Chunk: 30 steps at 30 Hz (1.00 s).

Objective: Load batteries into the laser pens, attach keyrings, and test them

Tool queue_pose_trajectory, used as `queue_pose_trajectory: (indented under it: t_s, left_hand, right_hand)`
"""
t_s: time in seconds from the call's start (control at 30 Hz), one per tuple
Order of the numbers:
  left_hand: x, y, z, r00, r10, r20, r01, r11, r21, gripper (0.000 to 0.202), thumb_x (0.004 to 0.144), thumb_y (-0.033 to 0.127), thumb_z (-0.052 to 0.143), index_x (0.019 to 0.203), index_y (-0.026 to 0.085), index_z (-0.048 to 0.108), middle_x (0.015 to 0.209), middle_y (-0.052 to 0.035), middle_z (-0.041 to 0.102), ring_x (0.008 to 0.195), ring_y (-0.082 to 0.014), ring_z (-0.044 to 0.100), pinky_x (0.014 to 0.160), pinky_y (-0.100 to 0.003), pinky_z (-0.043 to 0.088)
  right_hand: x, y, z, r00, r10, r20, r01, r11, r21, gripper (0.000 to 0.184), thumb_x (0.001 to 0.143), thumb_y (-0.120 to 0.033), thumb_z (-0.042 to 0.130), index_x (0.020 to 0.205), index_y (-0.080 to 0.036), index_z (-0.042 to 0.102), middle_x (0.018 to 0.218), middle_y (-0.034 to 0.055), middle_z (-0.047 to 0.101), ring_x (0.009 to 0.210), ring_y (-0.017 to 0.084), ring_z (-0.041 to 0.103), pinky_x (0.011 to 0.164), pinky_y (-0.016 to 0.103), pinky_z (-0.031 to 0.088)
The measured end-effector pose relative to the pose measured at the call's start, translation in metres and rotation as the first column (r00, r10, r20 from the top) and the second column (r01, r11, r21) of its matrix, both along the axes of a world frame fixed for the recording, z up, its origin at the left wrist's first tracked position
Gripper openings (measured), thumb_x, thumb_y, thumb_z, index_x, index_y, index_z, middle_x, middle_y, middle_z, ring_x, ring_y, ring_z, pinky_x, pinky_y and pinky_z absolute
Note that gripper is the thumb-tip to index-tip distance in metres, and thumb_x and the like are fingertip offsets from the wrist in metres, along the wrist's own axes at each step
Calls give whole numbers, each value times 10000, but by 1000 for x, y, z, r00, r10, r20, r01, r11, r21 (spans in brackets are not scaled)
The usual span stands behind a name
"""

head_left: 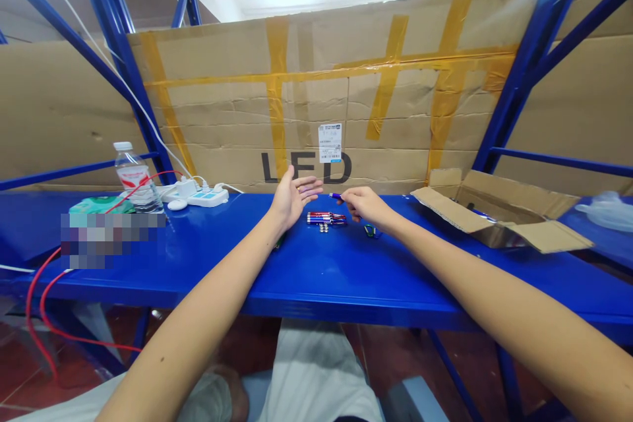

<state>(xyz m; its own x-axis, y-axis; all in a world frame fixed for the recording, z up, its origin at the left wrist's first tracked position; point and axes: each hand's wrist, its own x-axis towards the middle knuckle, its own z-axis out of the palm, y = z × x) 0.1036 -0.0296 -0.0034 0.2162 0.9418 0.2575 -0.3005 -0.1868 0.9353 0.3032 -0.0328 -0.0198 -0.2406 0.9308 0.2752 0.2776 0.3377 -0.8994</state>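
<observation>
My right hand (364,206) pinches a small purple-blue metal tube (336,196) between thumb and fingers, its end pointing left. Facing it, my left hand (297,198) is open, fingers stretched to the right and the palm bare. Below and between the hands lies a row of shiny red and blue metal tubes (326,218), like small penlights, with clips at their right ends. Just in front of them sit several small silver discs (323,228), which look like button cells. A small green and dark piece (370,231) rests under my right wrist. Something dark is partly hidden behind my left wrist.
An open cardboard box (494,211) with some tubes inside stands at the right. On the left are a water bottle (133,178), a white power strip (205,196), a green packet (93,208) and red cables (37,290). A taped cardboard sheet (222,125) walls the back of the blue table (316,277).
</observation>
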Motion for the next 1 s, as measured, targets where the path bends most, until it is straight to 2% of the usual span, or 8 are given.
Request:
queue_pose_trajectory:
  t_s: [0.13,0.33,0.47,0.63,0.87,1.0]
  left_hand:
    - [1,0,0,1000,2,16,-2,1000,-17,682,889,657,279,1040,105,650,1144,-212,668,1076,-293,635,874,-393,530]
    - [3,-2,1,998,5,55,0,997,-81,684,904,631,294,1084,71,644,1130,-213,674,1032,-271,650,851,-335,518]
    - [4,-2,2,996,8,86,2,993,-121,647,927,591,308,1094,62,639,1046,-204,697,937,-254,678,798,-330,516]
    - [4,-4,1,994,0,106,13,992,-127,619,936,576,319,1035,63,650,1043,-197,698,899,-247,681,747,-316,518]
    - [4,-4,1,994,3,113,13,990,-138,619,943,557,318,1084,48,641,1044,-212,698,886,-247,687,747,-323,528]
    - [4,-3,1,990,37,137,-14,986,-166,629,944,541,330,1112,16,632,1031,-232,697,922,-262,684,816,-331,531]
  right_hand:
    - [0,-2,0,999,9,40,-10,1000,25,197,855,-269,522,725,-152,612,429,-53,385,366,98,364,410,259,337]
    - [-3,-6,1,997,-22,79,18,999,50,213,873,-229,493,704,-153,597,425,-51,385,368,92,382,409,240,321]
    - [-4,-7,1,999,11,47,-12,1000,12,183,874,-208,478,730,-159,579,428,-55,387,363,91,381,402,237,343]
    - [-6,-7,-1,998,44,35,-42,998,-51,121,853,-230,511,764,-170,566,440,-62,388,357,97,386,383,239,351]
    - [-4,-3,-2,997,-19,80,16,999,32,153,835,-248,496,732,-170,578,409,-64,375,344,103,385,391,245,337]
    - [-3,-3,-1,989,-66,132,53,994,97,177,820,-257,479,719,-167,593,421,-58,402,361,104,384,427,256,326]
